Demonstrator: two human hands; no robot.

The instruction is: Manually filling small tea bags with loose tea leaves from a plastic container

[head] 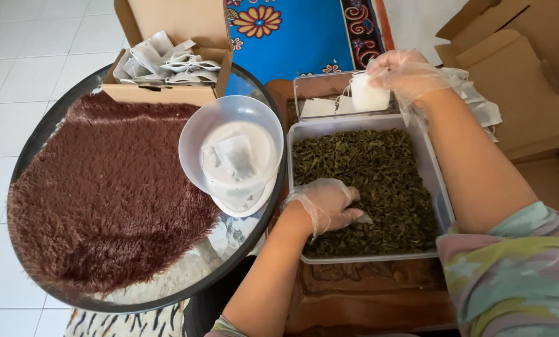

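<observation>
Both hands wear clear plastic gloves. My left hand [327, 203] is down in a clear plastic tub [432, 181] filled with dried green leaves [379, 181], its fingers curled in the leaves around something small and pale. My right hand [401, 73] is raised over a smaller clear tray [304, 84] behind the tub and pinches a white empty tea bag [368, 93]. More flat white bags [320, 107] lie in that tray.
A round glass table [42, 131] at left carries a brown shaggy mat [98, 193], a clear bowl [195, 134] on a white scale holding a filled bag [236, 156], and an open cardboard box [167, 56] of bags. Cardboard boxes [523, 81] stand at right.
</observation>
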